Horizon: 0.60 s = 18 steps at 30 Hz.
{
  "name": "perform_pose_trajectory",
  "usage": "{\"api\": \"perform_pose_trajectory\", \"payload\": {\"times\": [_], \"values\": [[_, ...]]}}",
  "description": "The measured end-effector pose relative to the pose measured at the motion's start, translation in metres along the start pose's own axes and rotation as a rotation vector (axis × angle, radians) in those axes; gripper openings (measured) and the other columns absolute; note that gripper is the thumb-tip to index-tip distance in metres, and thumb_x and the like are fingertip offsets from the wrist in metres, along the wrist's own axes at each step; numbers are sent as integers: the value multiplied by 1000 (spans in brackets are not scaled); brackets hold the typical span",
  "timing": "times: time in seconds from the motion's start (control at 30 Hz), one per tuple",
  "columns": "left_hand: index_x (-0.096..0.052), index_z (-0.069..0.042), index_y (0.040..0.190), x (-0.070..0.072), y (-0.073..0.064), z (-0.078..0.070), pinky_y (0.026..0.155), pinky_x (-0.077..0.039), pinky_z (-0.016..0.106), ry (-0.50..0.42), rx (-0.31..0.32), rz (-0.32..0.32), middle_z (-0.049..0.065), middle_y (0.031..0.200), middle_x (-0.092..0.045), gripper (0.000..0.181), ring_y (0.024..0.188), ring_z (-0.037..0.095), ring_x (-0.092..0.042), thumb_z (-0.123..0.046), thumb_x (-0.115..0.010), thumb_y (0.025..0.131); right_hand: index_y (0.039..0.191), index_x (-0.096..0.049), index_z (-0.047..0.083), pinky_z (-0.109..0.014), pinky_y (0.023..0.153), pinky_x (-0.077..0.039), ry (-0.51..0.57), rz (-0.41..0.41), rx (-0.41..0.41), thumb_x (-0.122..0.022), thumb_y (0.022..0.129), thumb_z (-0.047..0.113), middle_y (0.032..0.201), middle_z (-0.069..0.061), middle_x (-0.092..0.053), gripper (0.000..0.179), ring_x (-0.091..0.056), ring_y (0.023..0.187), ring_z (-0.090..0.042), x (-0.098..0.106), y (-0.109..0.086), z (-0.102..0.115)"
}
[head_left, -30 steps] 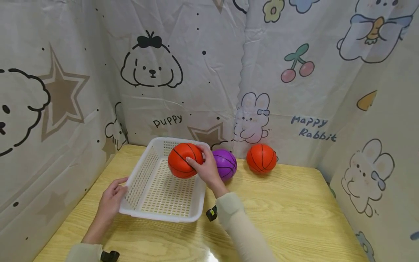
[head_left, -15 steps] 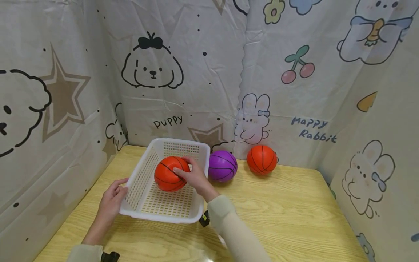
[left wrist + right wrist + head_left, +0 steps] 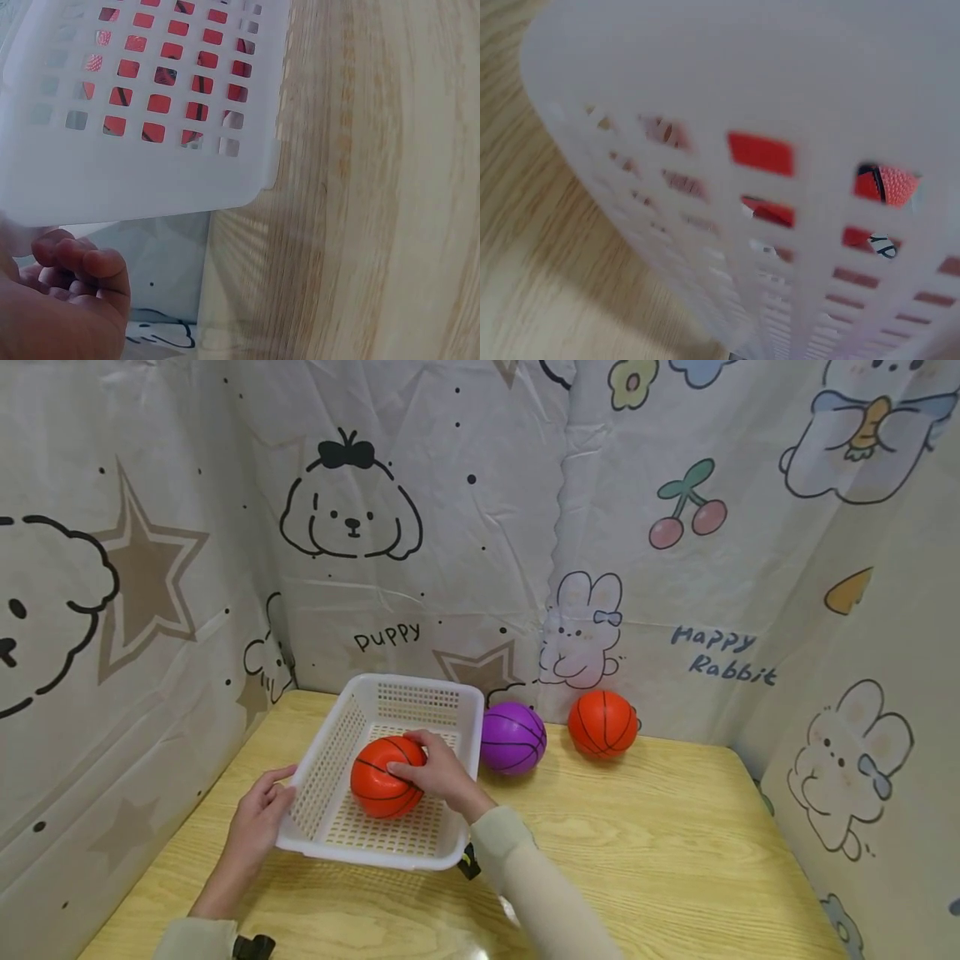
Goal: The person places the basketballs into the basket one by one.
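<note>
Fingers of the left hand (image 3: 258,818) are curled at the rim of a perforated white basket (image 3: 367,857); inside it, a red basketball (image 3: 379,783) is pinched by the right hand (image 3: 441,774). Placing judged in hand; release at base called for. Beyond: purple basketball (image 3: 514,739), second red basketball (image 3: 602,724).

The basket (image 3: 375,856) looked like smooth plastic with a soft sheen. The red ball (image 3: 378,789) inside it was glossy, the worktop (image 3: 637,835) wood-grained and lightly shiny, the far hanging (image 3: 480,597) matt, creased cloth.
</note>
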<state>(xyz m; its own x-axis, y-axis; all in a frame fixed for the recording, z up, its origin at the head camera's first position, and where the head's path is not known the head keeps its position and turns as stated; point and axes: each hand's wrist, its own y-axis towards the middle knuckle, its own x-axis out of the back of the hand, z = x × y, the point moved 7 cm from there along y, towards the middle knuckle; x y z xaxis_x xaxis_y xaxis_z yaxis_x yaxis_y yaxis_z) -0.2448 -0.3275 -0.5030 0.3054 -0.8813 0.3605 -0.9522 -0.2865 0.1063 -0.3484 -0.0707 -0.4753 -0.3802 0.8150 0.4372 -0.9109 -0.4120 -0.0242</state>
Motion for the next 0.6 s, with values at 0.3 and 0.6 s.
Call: {"api": "perform_pose_trajectory", "payload": {"times": [0.3,0.6], "values": [[-50,1,147,-1,0,1,59,-48,25,5,8,5,3,81,-53,40,69,7,-55,-13,-50,109,148,-55,11,-46,103,-52,13,-18,39,-72,98,35,148,-11,-53,58,-56,130,-32,2,-1,1],[-50,0,147,-1,-1,1,58,-49,25,-11,23,7,-1,79,-49,41,68,6,-53,-14,-50,109,147,-55,9,-48,101,-53,82,-38,94,-66,103,32,148,-15,-52,51,-54,133,-43,12,-8,8]]}}
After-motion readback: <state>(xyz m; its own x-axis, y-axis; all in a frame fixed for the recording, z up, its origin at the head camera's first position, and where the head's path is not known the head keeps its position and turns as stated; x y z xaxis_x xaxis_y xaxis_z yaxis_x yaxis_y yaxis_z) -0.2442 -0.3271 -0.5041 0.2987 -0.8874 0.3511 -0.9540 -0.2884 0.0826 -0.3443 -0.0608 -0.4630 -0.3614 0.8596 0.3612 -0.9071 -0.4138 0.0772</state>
